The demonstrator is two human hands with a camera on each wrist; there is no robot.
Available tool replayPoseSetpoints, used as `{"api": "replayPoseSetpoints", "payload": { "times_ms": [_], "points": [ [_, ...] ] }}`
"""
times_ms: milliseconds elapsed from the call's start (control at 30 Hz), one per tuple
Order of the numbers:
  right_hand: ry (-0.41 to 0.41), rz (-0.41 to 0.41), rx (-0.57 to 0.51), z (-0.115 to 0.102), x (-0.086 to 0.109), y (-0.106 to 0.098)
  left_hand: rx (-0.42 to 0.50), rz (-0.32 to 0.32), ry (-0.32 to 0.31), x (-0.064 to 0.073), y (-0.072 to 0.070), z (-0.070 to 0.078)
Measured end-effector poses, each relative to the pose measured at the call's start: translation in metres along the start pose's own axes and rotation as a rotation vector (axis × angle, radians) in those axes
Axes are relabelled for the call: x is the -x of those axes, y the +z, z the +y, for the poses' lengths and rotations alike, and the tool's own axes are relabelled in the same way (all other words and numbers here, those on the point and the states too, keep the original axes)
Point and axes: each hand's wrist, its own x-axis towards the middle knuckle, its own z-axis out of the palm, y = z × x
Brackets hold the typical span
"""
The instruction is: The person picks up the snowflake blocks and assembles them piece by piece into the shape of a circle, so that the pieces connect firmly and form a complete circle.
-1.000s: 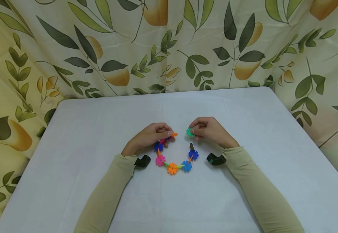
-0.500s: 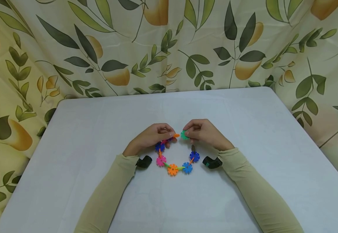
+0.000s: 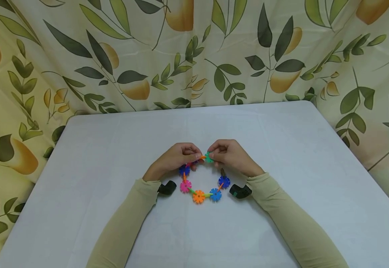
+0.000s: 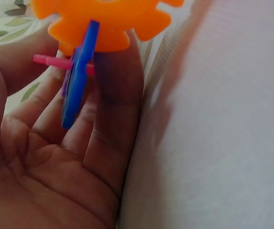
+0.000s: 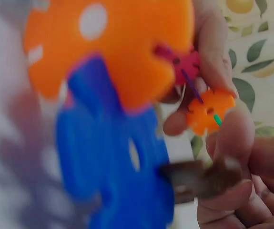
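Note:
A curved chain of slotted plastic flower discs, with an orange flower disc [image 3: 199, 196] at its near side, lies between the hands in the head view. My left hand [image 3: 174, 158] pinches the chain's far left end, where an orange disc [image 5: 198, 119] sticks out past the thumb. My right hand [image 3: 231, 156] pinches a green flower disc [image 3: 209, 158], which meets that orange disc edge to edge; how deep the slots engage cannot be told. At the chain's other end a brown disc [image 3: 223, 172] sits on a dark blue disc [image 3: 224, 182], below the right hand.
A white-covered table [image 3: 114, 141] carries the chain. Black wrist cameras, one left [image 3: 167, 188] and one right [image 3: 240, 191], sit close beside the chain. A leaf-patterned curtain [image 3: 198, 56] hangs behind the table and along its sides.
My right hand has moved left with the green disc, closing the gap to the orange disc until they touch. The left hand and chain have shifted only slightly.

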Motion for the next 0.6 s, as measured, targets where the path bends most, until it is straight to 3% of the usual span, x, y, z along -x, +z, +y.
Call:
{"api": "replayPoseSetpoints", "payload": {
  "times_ms": [133, 600],
  "points": [
    [-0.007, 0.020, -0.007, 0.0013, -0.0004, 0.0030, -0.011, 0.029, 0.000, -0.0005, 0.0016, 0.0005],
    [-0.045, 0.060, 0.024, 0.0021, -0.0018, 0.0064, -0.009, 0.038, 0.020, -0.0011, -0.0017, -0.0027]
  ]
}}
